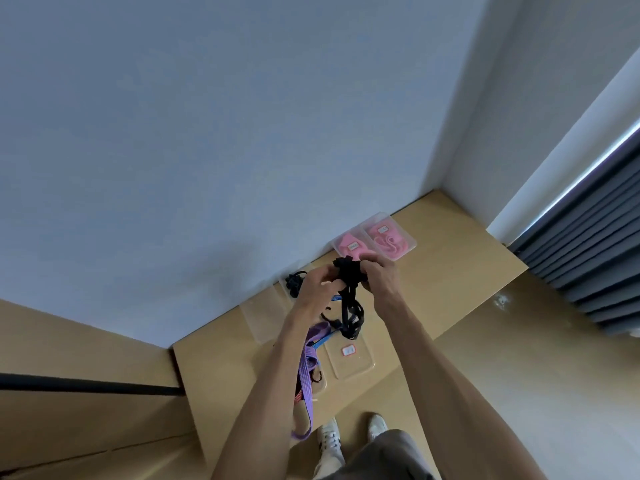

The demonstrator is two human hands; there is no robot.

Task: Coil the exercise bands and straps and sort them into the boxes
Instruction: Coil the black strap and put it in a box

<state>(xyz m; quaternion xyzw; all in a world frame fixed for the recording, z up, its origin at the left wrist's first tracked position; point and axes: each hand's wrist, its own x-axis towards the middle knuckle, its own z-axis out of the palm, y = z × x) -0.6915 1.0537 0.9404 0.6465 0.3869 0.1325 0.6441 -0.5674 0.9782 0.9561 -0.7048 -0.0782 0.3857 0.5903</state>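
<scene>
Both hands are raised over the tan table (450,271) and grip a black strap (349,275), bunched between them. My left hand (317,289) holds its left side, my right hand (379,275) the right side. A loose tail of the black strap (351,318) hangs down in loops toward the table. A purple strap (306,375) lies on the table and droops over the front edge. A thin blue band (325,339) lies beside it.
Two clear boxes (403,233) with pink bands (388,245) sit at the back right. Another clear box holds black straps (294,282) near the wall. A clear box with a red label (349,358) lies near the front. A wall stands close behind, and my shoes (329,441) are below.
</scene>
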